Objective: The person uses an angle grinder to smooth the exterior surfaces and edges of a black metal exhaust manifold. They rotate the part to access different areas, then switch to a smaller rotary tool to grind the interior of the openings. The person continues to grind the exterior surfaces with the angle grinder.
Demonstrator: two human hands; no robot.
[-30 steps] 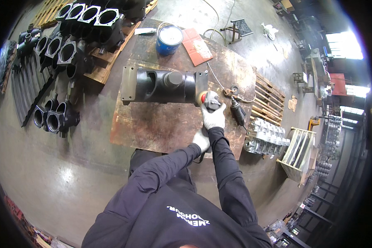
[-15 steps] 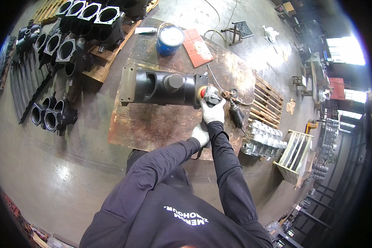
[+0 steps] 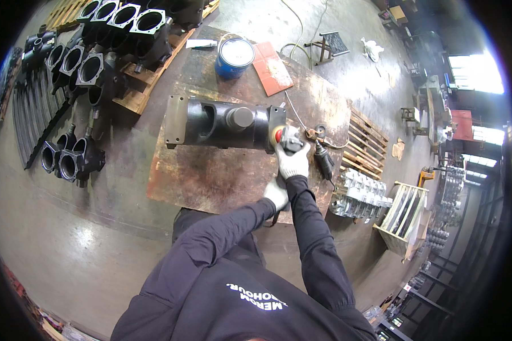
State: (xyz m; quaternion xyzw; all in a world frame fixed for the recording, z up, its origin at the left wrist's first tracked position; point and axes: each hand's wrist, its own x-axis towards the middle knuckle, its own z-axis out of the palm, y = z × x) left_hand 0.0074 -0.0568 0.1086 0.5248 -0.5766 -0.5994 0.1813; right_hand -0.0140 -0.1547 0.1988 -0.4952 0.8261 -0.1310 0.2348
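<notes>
An angle grinder [image 3: 290, 140] is in both my gloved hands. My right hand [image 3: 293, 162] wraps its front close behind the metal head, and my left hand [image 3: 276, 193] grips the body nearer to me. The grinder's red and yellowish disc [image 3: 279, 135] is at the right end flange of a black metal casting [image 3: 210, 125]; whether it touches cannot be made out. Lying sideways on the worn tabletop [image 3: 205, 170], the casting has a round boss on top and a square flange at each end.
A blue paint can [image 3: 234, 59] and a red sheet [image 3: 272, 69] lie beyond the casting. To the right lies a second power tool [image 3: 324, 161] near a hose [image 3: 296, 111]. Black castings [image 3: 91, 71] stand on the left; a wooden pallet [image 3: 365, 139] and silvery metal parts [image 3: 361, 190] are right of the table.
The grinder and both hands have shifted slightly toward me along the casting's right flange. The casting stays in place.
</notes>
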